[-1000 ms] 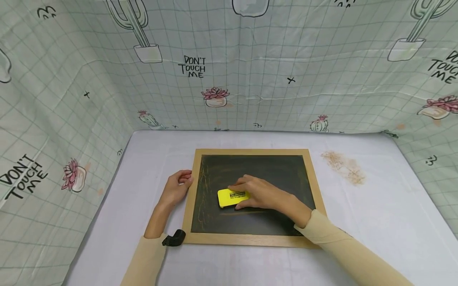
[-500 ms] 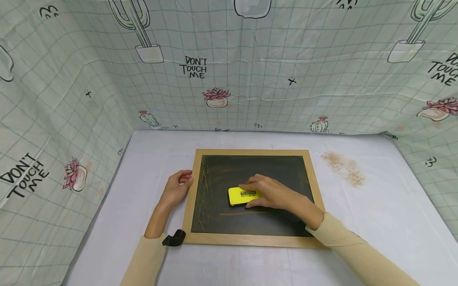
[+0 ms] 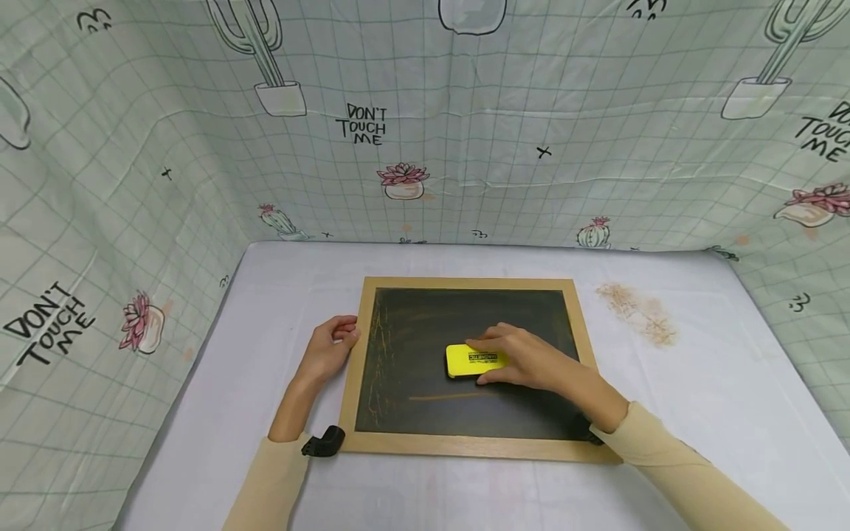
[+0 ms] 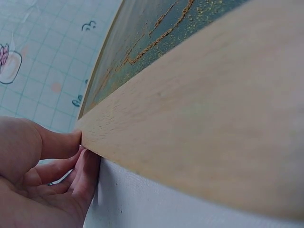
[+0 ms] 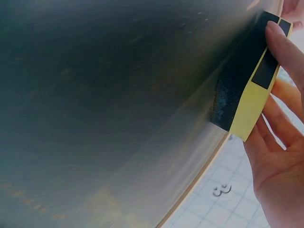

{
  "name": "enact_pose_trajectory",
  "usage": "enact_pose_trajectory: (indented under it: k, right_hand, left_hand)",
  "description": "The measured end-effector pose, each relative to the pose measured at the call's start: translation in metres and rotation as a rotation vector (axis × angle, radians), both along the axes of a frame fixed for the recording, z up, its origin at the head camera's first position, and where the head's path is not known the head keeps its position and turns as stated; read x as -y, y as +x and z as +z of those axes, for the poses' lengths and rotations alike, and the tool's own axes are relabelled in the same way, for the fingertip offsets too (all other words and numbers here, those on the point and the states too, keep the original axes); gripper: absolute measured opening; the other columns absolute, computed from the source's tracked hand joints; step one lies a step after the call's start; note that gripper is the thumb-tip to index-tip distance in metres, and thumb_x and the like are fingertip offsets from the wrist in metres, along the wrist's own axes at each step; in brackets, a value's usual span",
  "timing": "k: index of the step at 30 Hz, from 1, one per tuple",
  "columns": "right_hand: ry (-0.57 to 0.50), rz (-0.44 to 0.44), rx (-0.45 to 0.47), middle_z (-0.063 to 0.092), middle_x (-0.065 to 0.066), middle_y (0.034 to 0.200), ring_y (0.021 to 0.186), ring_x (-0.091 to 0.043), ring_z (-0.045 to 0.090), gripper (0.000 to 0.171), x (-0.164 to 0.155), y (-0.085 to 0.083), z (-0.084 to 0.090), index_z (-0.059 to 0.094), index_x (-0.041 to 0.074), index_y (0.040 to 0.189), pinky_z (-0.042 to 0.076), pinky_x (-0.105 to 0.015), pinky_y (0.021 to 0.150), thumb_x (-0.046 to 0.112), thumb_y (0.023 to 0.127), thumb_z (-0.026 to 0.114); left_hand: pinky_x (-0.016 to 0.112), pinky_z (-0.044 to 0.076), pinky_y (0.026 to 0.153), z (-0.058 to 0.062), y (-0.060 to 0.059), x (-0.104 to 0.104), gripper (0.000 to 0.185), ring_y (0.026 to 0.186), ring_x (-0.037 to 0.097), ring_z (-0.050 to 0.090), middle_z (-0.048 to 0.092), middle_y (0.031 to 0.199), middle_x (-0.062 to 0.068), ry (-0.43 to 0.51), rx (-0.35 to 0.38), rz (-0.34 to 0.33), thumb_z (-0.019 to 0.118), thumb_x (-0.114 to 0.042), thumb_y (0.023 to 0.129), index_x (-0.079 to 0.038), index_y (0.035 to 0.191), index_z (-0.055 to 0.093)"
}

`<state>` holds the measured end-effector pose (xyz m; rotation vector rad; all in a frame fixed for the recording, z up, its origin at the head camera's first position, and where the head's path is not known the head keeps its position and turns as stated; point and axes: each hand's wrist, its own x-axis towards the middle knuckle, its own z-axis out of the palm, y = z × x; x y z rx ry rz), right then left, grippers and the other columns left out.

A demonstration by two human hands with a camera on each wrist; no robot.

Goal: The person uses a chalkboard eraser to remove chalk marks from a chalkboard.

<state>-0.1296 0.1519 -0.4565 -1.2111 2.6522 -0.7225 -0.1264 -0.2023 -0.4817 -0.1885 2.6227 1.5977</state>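
My right hand [image 3: 531, 358] grips a yellow-topped board eraser [image 3: 473, 361] with a black felt underside, thumb on one long side and fingers on the other. The eraser lies on the dark face of a wood-framed chalkboard [image 3: 458, 445], right of its middle. In the right wrist view the eraser [image 5: 249, 97] stands edge-on against the board. My left hand [image 3: 330, 350] rests at the frame's left side. Seen from the left wrist, its thumb and relaxed fingertips [image 4: 90, 159] touch the frame's outer edge [image 4: 156, 142].
Orange-brown chalk dust [image 4: 166, 35] streaks the board's left side. A thin chalk line [image 3: 448, 397] runs below the eraser. On the white table [image 3: 690, 413], a brown smudge [image 3: 637, 313] lies right of the board. A cactus-printed grid cloth [image 3: 478, 110] hangs behind and at the sides.
My right hand has slid the eraser rightward and slightly away across the board, uncovering more of the chalk line. The left hand and the board have stayed in place.
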Motion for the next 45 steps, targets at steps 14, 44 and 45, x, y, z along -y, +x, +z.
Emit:
enact_pose_trajectory:
  k: [14,44,45]
  right_hand:
    - [-0.022,-0.052,-0.015,0.069,-0.011,0.121,0.101,-0.021,0.059,0.058,-0.029,0.004,-0.003,0.068,0.001,0.134,0.054,-0.034,0.082,0.027,0.085,0.086]
    - [-0.036,-0.114,-0.042,0.070,-0.009,0.122,0.106,-0.024,0.063,0.060,-0.063,0.023,-0.001,0.067,0.001,0.134,0.056,-0.040,0.084,0.033,0.086,0.084]
    - [-0.036,-0.114,-0.040,0.070,-0.009,0.122,0.107,-0.024,0.063,0.059,-0.064,0.025,0.000,0.067,0.001,0.133,0.056,-0.039,0.084,0.033,0.086,0.084]
  left_hand:
    - [0.029,0.045,0.083,0.003,0.001,0.002,0.033,0.105,0.032,0.059,0.062,0.114,0.023,0.002,0.002,-0.004,0.058,-0.003,0.103,0.011,0.133,0.058]
    - [0.024,0.045,0.078,0.002,0.000,-0.002,0.032,0.103,0.031,0.059,0.063,0.113,0.022,0.020,0.016,0.009,0.058,-0.002,0.103,0.011,0.132,0.059]
    - [0.023,0.045,0.079,0.002,0.000,-0.002,0.033,0.104,0.031,0.059,0.063,0.113,0.022,0.023,0.020,0.010,0.058,-0.003,0.103,0.011,0.133,0.059]
